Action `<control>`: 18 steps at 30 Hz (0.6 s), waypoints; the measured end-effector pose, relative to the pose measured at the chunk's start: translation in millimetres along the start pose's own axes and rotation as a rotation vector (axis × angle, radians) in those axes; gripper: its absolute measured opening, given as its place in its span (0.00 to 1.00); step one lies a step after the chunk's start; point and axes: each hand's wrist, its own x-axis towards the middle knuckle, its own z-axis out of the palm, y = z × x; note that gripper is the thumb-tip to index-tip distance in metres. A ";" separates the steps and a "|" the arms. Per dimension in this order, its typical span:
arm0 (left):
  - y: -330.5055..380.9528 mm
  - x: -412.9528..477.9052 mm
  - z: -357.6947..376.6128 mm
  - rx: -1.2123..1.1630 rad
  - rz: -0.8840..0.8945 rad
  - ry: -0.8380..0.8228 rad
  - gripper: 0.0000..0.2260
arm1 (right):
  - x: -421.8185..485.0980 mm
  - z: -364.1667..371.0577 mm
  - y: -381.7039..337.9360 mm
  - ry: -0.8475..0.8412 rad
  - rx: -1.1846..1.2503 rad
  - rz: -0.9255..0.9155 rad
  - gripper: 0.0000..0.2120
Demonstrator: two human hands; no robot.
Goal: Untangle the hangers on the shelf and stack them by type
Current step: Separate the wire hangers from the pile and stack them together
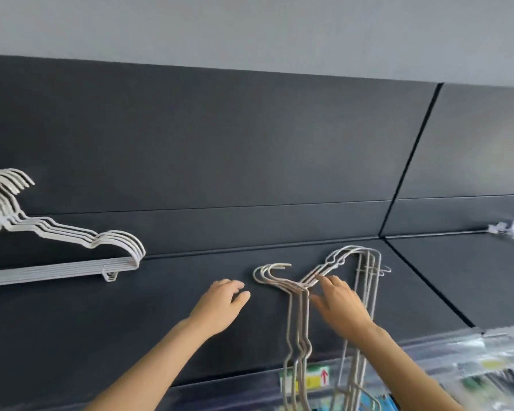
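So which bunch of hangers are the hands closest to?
The thin wire hangers in the middle: the right hand touches them and the left hand is just beside. The thicker white hangers sit far left, untouched.

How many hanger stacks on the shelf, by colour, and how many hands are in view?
White hanger stack, left on the shelf: 1
Beige wire hanger bunch, under the right hand: 1
Hands, including the left hand: 2
Total: 4
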 end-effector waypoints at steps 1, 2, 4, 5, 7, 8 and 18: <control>13.8 0.8 10.4 -0.015 -0.010 -0.031 0.19 | -5.6 -2.7 13.2 -0.019 0.000 0.014 0.25; 26.0 2.9 20.5 -0.021 -0.030 -0.058 0.19 | -10.0 -5.0 25.3 -0.036 0.002 0.028 0.25; 46.3 8.7 38.7 -0.012 -0.087 -0.093 0.17 | -14.7 -8.8 45.7 -0.053 0.009 0.054 0.25; 55.6 12.1 46.0 -0.005 -0.119 -0.110 0.15 | -15.2 -9.8 54.2 -0.055 0.015 0.066 0.25; 71.8 18.6 58.0 -0.009 -0.177 -0.156 0.14 | -14.4 -10.3 67.0 -0.053 0.035 0.079 0.25; 78.4 22.2 63.5 -0.016 -0.198 -0.181 0.16 | -13.6 -10.3 71.4 -0.049 0.046 0.082 0.25; 100.4 77.2 79.3 0.054 -0.327 -0.236 0.14 | 28.2 -14.8 91.7 -0.051 0.068 0.071 0.23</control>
